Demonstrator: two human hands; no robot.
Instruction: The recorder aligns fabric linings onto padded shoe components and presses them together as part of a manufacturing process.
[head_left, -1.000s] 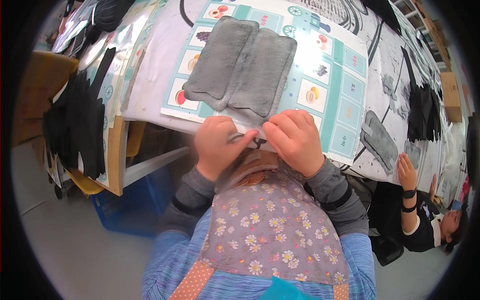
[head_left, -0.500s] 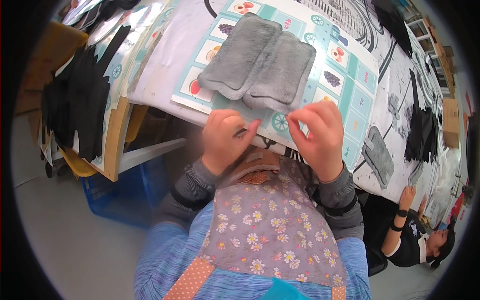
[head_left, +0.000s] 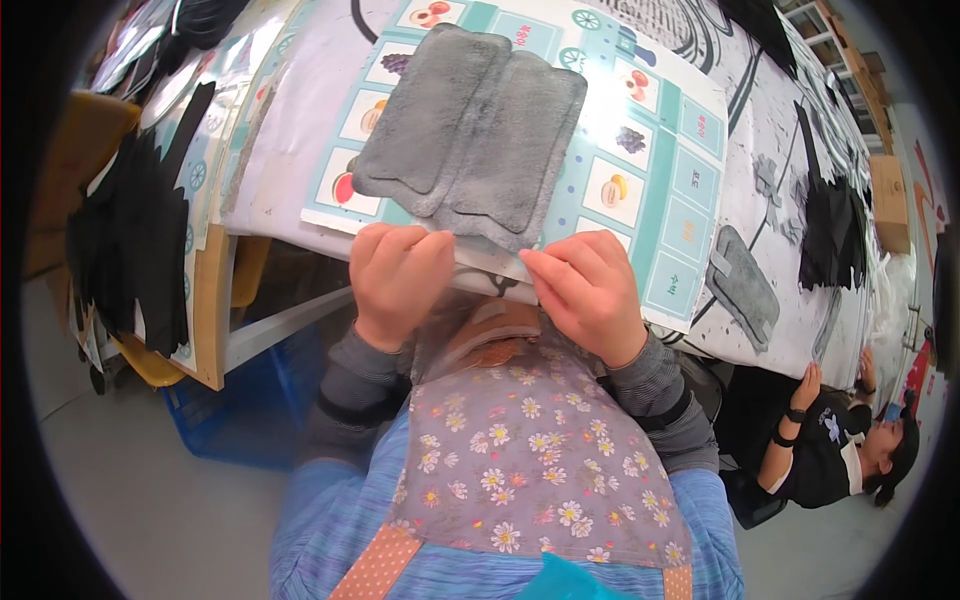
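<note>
A grey plush fabric piece (head_left: 470,130), two padded panels joined along a middle seam, lies on a printed board with fruit pictures (head_left: 655,225) at the table's near edge. My right hand (head_left: 590,295) pinches with thumb and forefinger at the near right corner of the plush piece. Beside its near left edge, my left hand (head_left: 398,285) is closed, knuckles up, over the board's rim. Its curled fingers hide whatever lies inside them.
Black fabric strips (head_left: 140,220) are heaped at the left, above a blue crate (head_left: 240,400). To the right lie another grey plush piece (head_left: 742,285) and a black pile (head_left: 835,225). A co-worker (head_left: 830,440) sits at the right edge of the table.
My hands have come down to the near edge of the plush piece, which lies flatter. The left fist has turned knuckles up; the small dark thing seen in it no longer shows.
</note>
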